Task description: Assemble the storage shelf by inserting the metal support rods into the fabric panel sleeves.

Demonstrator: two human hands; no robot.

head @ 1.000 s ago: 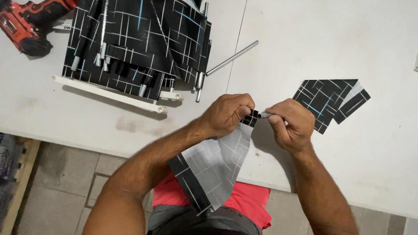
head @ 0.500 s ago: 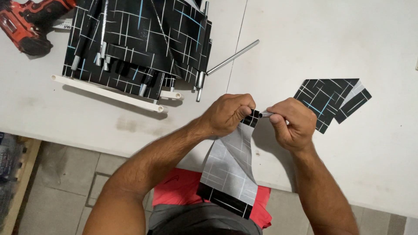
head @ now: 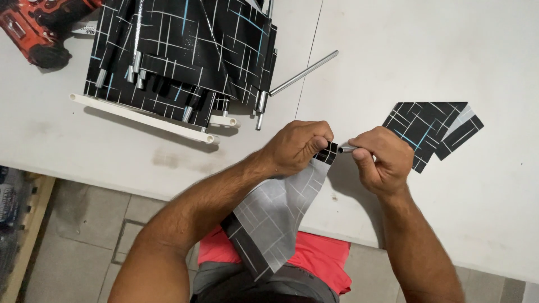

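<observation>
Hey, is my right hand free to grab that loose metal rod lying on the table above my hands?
Probably not as it stands: the right hand is closed on a small metal tube at the fabric strip. The path over the white table to the metal rod looks open.

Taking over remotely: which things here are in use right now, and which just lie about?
In use: left hand pinching fabric strip; right hand holding small metal tube.

Lying about: fabric bundle with rods; loose rod; fabric pieces; red drill; table.
</observation>
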